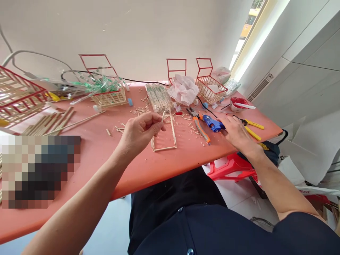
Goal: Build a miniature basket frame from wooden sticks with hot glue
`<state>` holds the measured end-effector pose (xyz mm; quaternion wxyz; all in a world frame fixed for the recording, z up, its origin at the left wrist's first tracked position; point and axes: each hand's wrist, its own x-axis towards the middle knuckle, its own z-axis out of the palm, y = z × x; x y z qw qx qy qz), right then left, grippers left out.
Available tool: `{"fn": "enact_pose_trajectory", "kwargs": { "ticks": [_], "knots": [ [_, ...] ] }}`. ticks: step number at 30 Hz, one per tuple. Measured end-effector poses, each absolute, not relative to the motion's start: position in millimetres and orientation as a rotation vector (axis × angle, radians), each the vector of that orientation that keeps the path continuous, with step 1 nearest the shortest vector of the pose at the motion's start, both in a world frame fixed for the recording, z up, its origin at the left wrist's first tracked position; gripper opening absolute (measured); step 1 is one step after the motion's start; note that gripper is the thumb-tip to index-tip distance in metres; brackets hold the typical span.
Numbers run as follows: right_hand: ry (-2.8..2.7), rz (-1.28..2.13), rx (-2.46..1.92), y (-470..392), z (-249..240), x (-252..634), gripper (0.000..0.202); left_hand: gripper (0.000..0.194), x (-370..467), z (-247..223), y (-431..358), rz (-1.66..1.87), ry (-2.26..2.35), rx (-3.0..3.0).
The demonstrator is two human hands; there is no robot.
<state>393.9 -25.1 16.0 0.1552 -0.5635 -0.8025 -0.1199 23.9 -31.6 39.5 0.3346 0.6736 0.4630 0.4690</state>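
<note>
A short stick is pinched in the left hand by a wooden frame; a glue gun is met by the right hand.
With the frame taken as clock centre, the left hand is seen at nine o'clock, thumb and fingers closed on the stick; a bag of sticks is placed at twelve; orange-handled pliers, then the glue gun, are set at three; whether the gun is gripped cannot be told.
</note>
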Motion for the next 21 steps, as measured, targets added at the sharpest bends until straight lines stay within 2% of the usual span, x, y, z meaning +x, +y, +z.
{"fn": "enact_pose_trajectory", "kwargs": {
  "ticks": [3,7,11,15,21],
  "knots": [
    [-2.053,-0.204,-1.509,-23,22,400,0.035,0.009,25,36,-31,1.225,1.155,1.729],
    [-1.750,-0.021,-1.376,-32,47,382,0.054,0.011,27,35,-31,1.223,1.108,1.711],
    [-1.741,0.540,-1.150,-49,69,336,0.053,0.014,26,37,-31,1.248,1.118,1.698],
    [-1.683,0.977,-1.001,-62,63,297,0.052,0.016,24,40,-32,1.289,1.142,1.703],
    [-1.631,1.098,-1.032,-66,46,283,0.055,0.014,25,42,-33,1.271,1.173,1.771]
  ]
}}
